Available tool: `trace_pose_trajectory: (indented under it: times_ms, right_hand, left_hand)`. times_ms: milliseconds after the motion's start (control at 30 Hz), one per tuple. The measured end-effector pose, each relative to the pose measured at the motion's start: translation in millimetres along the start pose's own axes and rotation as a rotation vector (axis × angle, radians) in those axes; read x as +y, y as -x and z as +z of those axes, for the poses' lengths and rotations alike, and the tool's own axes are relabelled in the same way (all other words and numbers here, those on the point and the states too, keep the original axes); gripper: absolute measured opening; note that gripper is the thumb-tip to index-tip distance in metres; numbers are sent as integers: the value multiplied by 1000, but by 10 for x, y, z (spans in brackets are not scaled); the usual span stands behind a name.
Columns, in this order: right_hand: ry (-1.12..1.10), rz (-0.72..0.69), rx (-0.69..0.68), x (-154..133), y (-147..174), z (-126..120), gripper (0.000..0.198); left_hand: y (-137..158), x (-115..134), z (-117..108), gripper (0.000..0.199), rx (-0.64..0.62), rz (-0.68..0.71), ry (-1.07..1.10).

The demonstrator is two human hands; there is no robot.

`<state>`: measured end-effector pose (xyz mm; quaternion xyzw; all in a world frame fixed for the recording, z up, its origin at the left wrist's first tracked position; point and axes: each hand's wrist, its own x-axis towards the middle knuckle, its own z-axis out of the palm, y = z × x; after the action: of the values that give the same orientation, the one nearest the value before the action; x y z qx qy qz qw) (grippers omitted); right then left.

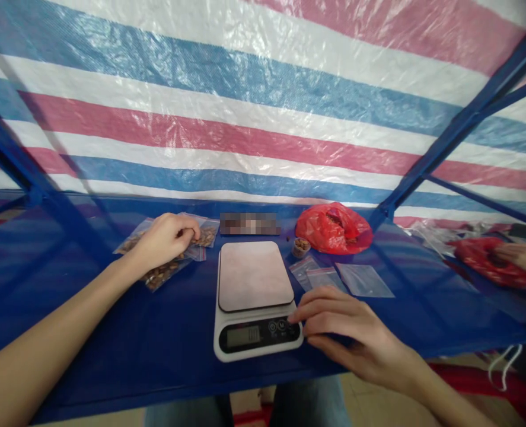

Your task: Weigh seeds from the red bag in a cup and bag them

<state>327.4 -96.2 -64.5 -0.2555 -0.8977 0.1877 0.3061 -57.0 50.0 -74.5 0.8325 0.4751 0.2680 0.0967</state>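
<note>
A white kitchen scale [256,276] sits in front of me on the blue tabletop, its plate bare and its display [244,336] lit, seemingly reading zero. My right hand [351,329] has its fingers stretched out, the fingertips touching the scale's right front corner beside the buttons. Over at the left, my left hand [167,234] rests on several clear zip bags [160,274] filled with brown nut-like pieces. Its fingers are curled, and whatever lies between them is hidden. Flat zip bags [364,280] lie beyond my right hand.
A small clear cup [300,247] of brown pieces stands by a red plastic bag [334,228] at the back. Blue metal posts [445,130] and a striped tarp [227,124] bound the table. Another person's hand [518,259] touches a second red bag [478,261] at far right.
</note>
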Motion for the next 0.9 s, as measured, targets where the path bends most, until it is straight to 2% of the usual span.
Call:
trace_pose_trajectory:
  times_ms: [133, 300, 467, 567, 667, 767, 800, 867, 900]
  right_hand:
    - [252, -23, -24, -64, 183, 162, 11]
    - [481, -70, -4, -145, 236, 274, 17]
    - [552, -59, -122, -287, 153, 343, 18]
    - [533, -72, -126, -279, 30, 256, 20]
    - [418, -15, -6, -73, -123, 35, 23]
    - [375, 132, 195, 344, -251, -196, 14]
    - [375, 171, 221, 504, -280, -243, 24]
    - [344, 249, 206, 801, -315, -272, 62]
    - [312, 285, 195, 921, -324, -258, 71]
  left_hand:
    - [-4, 12, -1, 31, 35, 11, -8]
    - [1, -1, -5, 32, 48, 8, -7]
    - [5, -35, -4, 32, 48, 27, -17]
    - [0, -27, -15, 32, 40, 19, -26]
    - [-6, -3, -33, 33, 38, -1, -35]
    - [-9, 9, -39, 33, 42, -6, -36]
    - [-11, 8, -38, 33, 45, -4, -32]
    - [-14, 1, -35, 33, 54, 2, -26]
    - [-16, -5, -34, 32, 59, 5, -23]
